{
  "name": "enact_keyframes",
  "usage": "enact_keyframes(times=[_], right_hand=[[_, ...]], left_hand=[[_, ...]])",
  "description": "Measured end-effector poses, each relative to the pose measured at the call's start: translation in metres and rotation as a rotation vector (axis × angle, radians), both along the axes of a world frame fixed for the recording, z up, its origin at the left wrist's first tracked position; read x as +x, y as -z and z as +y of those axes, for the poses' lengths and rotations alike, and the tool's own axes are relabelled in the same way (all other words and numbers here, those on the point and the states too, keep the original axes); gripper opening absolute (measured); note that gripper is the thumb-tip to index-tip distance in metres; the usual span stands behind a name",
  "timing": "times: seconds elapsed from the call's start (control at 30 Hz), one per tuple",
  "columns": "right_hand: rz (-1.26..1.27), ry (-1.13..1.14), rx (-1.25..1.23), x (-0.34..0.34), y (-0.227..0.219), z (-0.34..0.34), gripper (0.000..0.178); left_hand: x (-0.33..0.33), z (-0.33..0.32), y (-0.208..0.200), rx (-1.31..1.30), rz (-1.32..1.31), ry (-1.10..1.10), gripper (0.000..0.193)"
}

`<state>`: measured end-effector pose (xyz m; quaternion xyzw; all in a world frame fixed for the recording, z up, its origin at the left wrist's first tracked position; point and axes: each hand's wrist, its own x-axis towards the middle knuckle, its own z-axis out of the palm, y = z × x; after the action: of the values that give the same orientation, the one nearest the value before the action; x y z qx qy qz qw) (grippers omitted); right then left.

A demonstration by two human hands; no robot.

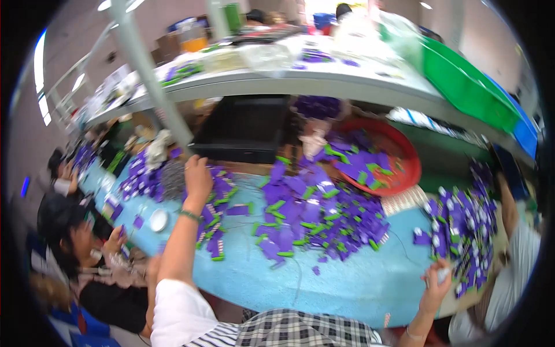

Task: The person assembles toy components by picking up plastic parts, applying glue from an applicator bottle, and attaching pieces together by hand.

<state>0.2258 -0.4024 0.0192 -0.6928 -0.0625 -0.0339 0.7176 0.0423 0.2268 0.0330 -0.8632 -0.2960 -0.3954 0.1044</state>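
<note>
My left hand (198, 178), a green band on its wrist, is stretched forward over the table's left part. Its fingers are curled, and whatever they may pinch is hidden. It is beside a fuzzy grey bundle (173, 180) and a strip of purple pieces with green ends (217, 215). Low on the right, my right hand (436, 287) is closed around a small white object (443, 274), too blurred to name. A large heap of purple pieces with green ends (312, 214) spreads between my hands. Purple and white pieces (462, 231) are piled beyond my right hand.
A red basin (407, 159) with purple pieces stands behind the heap, beside a black tray (240, 130). A white shelf (260, 87) crosses above, bearing a green bin (462, 81). A white cup (158, 220) is at left. Co-workers (75, 243) sit left; another person's arm (509, 202) reaches in right.
</note>
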Motion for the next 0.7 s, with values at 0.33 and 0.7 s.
enact_keyframes(times=[0.33, 0.7], right_hand=[[-0.028, -0.184, 0.144, -0.031, 0.004, -0.005, 0.05], [-0.018, -0.2, 0.202, -0.084, 0.031, -0.051, 0.043]], left_hand=[[0.106, -0.297, 0.01, -0.299, 0.278, 1.047, 0.013], [0.222, -0.404, 0.051, -0.074, 0.599, 0.717, 0.021]])
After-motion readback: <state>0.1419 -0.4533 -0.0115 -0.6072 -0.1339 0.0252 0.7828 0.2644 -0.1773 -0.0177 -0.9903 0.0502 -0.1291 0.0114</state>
